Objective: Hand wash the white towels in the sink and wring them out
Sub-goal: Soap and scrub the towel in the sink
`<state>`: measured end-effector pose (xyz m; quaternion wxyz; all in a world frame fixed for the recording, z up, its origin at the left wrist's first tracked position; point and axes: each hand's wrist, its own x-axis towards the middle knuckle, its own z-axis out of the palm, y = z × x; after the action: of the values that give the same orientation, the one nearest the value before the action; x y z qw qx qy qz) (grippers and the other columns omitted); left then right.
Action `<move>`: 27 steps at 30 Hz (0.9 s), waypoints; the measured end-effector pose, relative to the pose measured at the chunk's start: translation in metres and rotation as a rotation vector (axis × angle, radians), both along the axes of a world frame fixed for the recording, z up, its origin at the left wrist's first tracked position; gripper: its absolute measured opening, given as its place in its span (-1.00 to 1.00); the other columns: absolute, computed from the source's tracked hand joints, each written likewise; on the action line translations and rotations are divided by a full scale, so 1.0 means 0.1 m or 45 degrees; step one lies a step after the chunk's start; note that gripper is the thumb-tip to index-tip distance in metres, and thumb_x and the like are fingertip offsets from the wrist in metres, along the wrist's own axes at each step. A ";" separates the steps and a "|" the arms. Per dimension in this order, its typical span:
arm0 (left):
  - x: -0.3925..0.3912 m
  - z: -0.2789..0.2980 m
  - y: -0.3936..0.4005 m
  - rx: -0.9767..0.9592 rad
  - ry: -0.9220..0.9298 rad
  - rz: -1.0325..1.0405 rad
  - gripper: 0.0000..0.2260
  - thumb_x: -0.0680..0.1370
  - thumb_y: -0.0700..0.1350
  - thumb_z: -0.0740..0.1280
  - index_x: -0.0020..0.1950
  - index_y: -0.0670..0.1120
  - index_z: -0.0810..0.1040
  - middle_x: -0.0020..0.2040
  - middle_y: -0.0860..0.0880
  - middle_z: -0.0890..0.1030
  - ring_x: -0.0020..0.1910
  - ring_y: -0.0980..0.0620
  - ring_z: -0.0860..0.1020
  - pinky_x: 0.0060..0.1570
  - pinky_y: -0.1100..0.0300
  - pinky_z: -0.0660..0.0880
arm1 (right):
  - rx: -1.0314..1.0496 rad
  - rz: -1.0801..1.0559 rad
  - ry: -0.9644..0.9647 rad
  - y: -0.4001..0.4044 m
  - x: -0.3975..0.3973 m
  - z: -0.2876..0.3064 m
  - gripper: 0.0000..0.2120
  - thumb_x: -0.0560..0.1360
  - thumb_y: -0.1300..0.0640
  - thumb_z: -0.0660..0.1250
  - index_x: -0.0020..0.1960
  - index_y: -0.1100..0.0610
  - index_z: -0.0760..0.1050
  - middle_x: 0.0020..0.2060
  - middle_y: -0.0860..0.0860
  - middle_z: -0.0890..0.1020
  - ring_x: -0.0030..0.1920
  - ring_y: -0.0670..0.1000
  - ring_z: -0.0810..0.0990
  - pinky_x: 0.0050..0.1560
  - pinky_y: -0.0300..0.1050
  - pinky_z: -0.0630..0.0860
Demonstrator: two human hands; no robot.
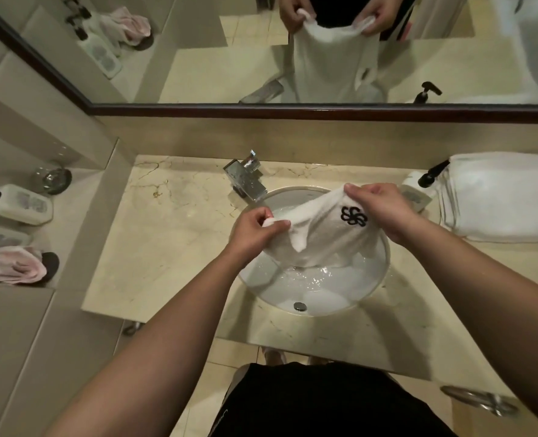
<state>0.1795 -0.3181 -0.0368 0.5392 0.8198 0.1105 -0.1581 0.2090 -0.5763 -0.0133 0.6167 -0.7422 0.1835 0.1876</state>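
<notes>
White towel (321, 234): held up over the sink, stretched between both hands, lower edge hanging down to the water; black flower-like emblem (353, 216) near its right end.
Left hand (255, 230): fingers + thumb curled, pinching the towel's left corner, which bunches out of the grip.
Right hand (378, 206): fingers curled, gripping the towel's upper right edge, just beside the emblem.
Sink (378, 279): round white basin set in the counter, shallow rippled water inside; more white cloth seems to lie under the water, can't tell for sure; small chrome overflow fitting (300, 306) on the near wall.
Faucet (247, 178): square chrome, at the basin's back left rim, spout aimed toward the bowl.
Counter (173, 234): cream marble w/ thin brown veins, surrounds the basin.
Folded towels (498, 197): white stack at the counter's right rear, well apart from the hands.
Pump bottle (419, 187): white w/ black pump, between the stack and the basin, partly behind the right hand.
Left ledge: glass dish (53, 178), two white bottles (21, 203), crumpled pink cloth (12, 268).
Mirror (230, 67): dark wood frame, above the counter; reflects both hands holding the towel spread.
Person: bare forearms, dark clothing at the bottom edge.
</notes>
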 end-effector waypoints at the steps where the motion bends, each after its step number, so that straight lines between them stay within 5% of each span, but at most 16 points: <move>1: -0.01 0.00 0.03 0.022 -0.039 -0.046 -0.64 0.47 -0.07 0.54 -0.33 -0.01 0.37 -0.39 0.05 0.42 -0.38 0.09 0.36 -0.38 0.20 0.29 | -0.015 0.002 -0.001 0.01 0.01 0.01 -0.68 0.54 -0.05 0.42 -0.19 0.21 0.62 -0.40 0.04 0.69 -0.41 -0.03 0.66 -0.39 -0.27 0.54; 3: 0.00 -0.01 0.06 0.080 -0.093 -0.090 -0.65 0.52 -0.08 0.50 -0.32 -0.03 0.37 -0.39 0.05 0.40 -0.39 0.12 0.33 -0.38 0.20 0.27 | -0.047 -0.012 -0.012 0.05 0.03 0.04 -0.67 0.55 -0.06 0.40 -0.21 0.18 0.63 -0.48 -0.04 0.66 -0.48 -0.10 0.62 -0.45 -0.33 0.47; 7: -0.01 -0.01 -0.03 0.163 -0.101 -0.172 -0.67 0.44 0.17 0.34 -0.25 -0.08 0.42 -0.33 0.01 0.43 -0.33 0.06 0.36 -0.28 0.11 0.31 | -0.083 0.045 -0.024 0.17 0.08 0.08 -0.61 0.56 -0.15 0.35 -0.10 0.20 0.62 -0.46 0.01 0.54 -0.47 -0.02 0.49 -0.25 -0.18 0.42; 12: -0.10 0.02 -0.31 0.194 -0.102 -0.353 -0.62 0.55 0.25 0.34 0.31 0.13 0.48 -0.12 0.13 0.51 -0.12 0.10 0.50 -0.15 0.13 0.41 | -0.065 0.373 -0.063 0.39 0.06 0.26 -0.50 0.55 -0.20 0.34 -0.08 0.28 0.60 -0.31 0.14 0.47 -0.30 0.06 0.44 -0.23 -0.10 0.41; 17: -0.04 0.00 -0.44 0.098 -0.223 -0.292 -0.76 0.52 0.16 0.37 -0.02 0.01 0.58 -0.34 0.10 0.40 -0.33 0.08 0.39 -0.28 0.11 0.29 | 0.009 0.488 -0.094 0.43 0.11 0.39 -0.64 0.57 -0.14 0.36 -0.14 0.16 0.56 -0.32 0.11 0.53 -0.30 0.01 0.47 -0.19 -0.13 0.43; 20: 0.01 0.03 -0.41 0.009 -0.248 -0.266 -0.87 0.54 0.01 0.43 -0.13 0.01 0.55 -0.26 0.07 0.44 -0.26 0.10 0.39 -0.20 0.16 0.31 | -0.032 0.514 -0.114 0.37 0.15 0.41 -0.66 0.56 -0.14 0.36 -0.21 0.10 0.50 -0.33 0.06 0.48 -0.31 -0.02 0.44 -0.19 -0.15 0.40; 27: 0.05 0.15 -0.31 0.013 -0.288 -0.086 -0.87 0.68 -0.12 0.24 -0.06 -0.08 0.42 -0.23 0.07 0.47 -0.27 0.20 0.41 -0.19 0.25 0.37 | -0.166 0.531 -0.176 0.32 0.16 0.37 -0.70 0.55 -0.06 0.41 -0.11 0.20 0.60 -0.28 0.02 0.64 -0.28 -0.05 0.60 -0.22 -0.17 0.51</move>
<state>0.1846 -0.3487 -0.0218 0.5384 0.8384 0.0220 -0.0820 0.2248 -0.5445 0.0232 0.5264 -0.8134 -0.0049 0.2476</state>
